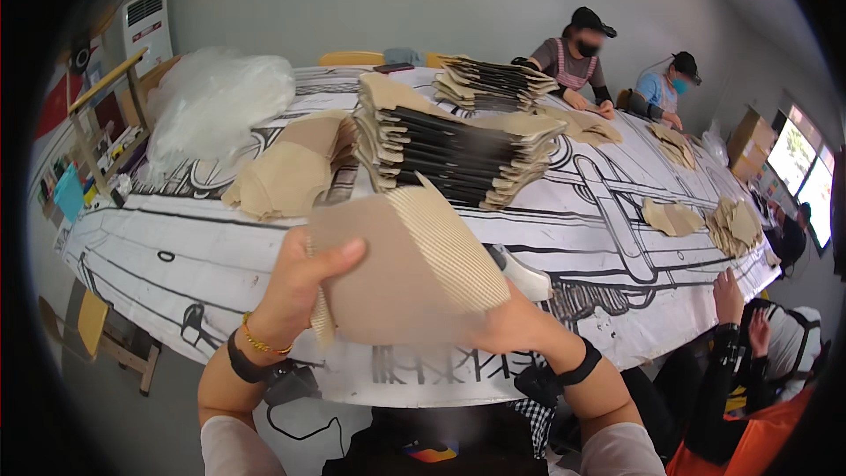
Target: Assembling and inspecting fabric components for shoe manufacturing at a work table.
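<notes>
Above the near side of the table I hold a beige fabric piece [379,256], with a smooth taupe middle and a ribbed, lighter band along its right side. My left hand [300,286] pinches its left edge, thumb lying across the front. The piece's lower right corner is in my right hand [507,322], whose fingertips are partly hidden and blurred. Just beyond stands a tall stack of beige pieces with black middles [441,150]. Left of that stack lies a pile of beige and taupe fabric pieces [286,167]. A white object [526,278] shows partly behind my right hand.
The table [176,247] has a white cover with black line drawings. A clear plastic bag [216,101] sits far left. Another stack [493,84] is at the back. Smaller fabric piles [733,227] lie right. Two people [582,62] work across the table; others are at the lower right.
</notes>
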`<state>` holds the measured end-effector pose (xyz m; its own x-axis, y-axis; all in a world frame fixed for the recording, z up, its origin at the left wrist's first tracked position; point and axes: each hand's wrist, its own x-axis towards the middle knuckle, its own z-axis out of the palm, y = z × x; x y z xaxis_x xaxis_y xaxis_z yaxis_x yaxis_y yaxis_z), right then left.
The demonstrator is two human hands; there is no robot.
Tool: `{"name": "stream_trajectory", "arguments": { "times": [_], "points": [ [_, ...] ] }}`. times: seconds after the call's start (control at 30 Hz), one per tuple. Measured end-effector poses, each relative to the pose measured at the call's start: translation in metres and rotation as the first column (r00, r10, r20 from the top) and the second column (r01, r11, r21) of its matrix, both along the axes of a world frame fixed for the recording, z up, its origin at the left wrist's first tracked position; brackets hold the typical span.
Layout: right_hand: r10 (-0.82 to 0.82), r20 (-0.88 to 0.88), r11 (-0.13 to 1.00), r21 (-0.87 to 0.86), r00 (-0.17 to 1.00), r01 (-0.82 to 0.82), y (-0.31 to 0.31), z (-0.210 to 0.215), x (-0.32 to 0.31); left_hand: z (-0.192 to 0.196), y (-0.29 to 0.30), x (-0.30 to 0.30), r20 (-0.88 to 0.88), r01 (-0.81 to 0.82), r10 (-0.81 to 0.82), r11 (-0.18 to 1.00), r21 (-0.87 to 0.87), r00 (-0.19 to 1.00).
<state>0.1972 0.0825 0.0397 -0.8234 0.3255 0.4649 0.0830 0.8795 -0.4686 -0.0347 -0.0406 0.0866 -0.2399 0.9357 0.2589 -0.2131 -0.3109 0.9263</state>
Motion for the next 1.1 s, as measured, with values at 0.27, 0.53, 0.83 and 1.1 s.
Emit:
{"name": "stream_trajectory", "arguments": {
  "times": [0.27, 0.53, 0.83, 1.1],
  "points": [
    [-0.037, -0.166, 0.708, -0.701, 0.985, -0.091, -0.018, -0.002, 0.012, -0.019, 0.002, 0.006, -0.348, 0.104, -0.15, 0.984, -0.147, 0.925],
    [-0.132, -0.083, 0.361, -0.932, 0.988, -0.03, -0.024, 0.01, -0.006, -0.025, 0.01, 0.003, -0.505, 0.048, -0.103, 0.992, -0.12, 0.857],
    [-0.397, -0.232, 0.43, -0.902, 0.888, -0.043, -0.008, 0.014, 0.009, -0.025, 0.015, 0.001, -0.508, 0.113, -0.181, 0.98, -0.161, 0.842],
    [-0.471, -0.45, 0.576, -0.808, 0.759, -0.122, -0.014, 0.002, 0.008, -0.027, 0.02, 0.0, 0.044, 0.202, -0.198, 0.949, -0.243, 0.979]
  ]
}}
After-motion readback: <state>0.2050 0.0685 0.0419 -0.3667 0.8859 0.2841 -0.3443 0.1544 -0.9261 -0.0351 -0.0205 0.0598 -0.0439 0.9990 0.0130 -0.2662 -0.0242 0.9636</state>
